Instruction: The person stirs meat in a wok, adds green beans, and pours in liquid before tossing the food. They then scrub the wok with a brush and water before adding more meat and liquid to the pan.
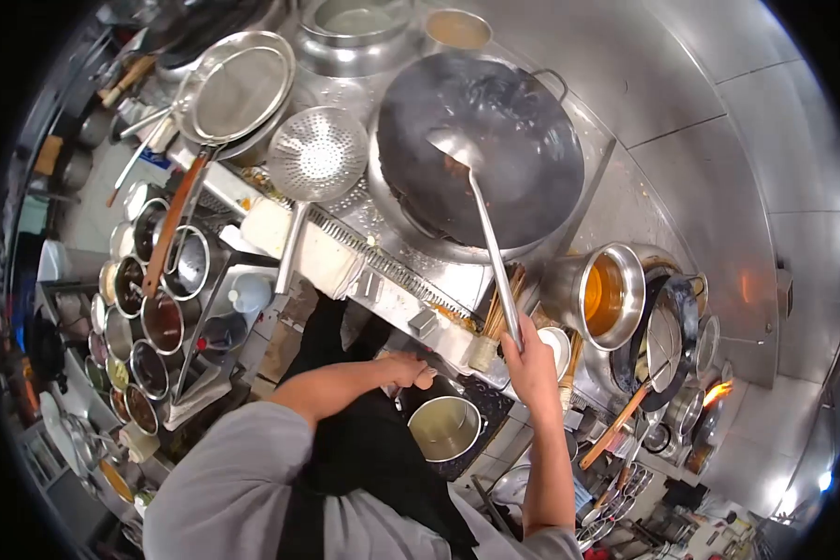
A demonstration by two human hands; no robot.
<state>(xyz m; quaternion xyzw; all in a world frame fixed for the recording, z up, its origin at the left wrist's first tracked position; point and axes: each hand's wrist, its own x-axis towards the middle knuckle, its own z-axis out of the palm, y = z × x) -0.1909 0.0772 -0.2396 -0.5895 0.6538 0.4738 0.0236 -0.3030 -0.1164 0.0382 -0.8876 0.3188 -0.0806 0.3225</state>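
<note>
The right hand [530, 369], right of centre, is closed round the handle of a silver metal ladle [490, 224], its bowl within the outline of a round, blackened metal wok [532, 187], upper centre. The left hand [407, 371], lower centre, is curled; I cannot tell whether its grip holds anything. Ladle work at the wok seems in hand; the next move calls for a steady right grip.

I see the wok [527, 163] in bright light, its dark bowl hazy, with pale glints at the far side. Left of the wok, the perforated strainer [317, 154] throws back white glare; right of the wok, the steel wall [719, 168] shines softly. Far from the wok, lines bend toward black corners and detail blurs.
</note>
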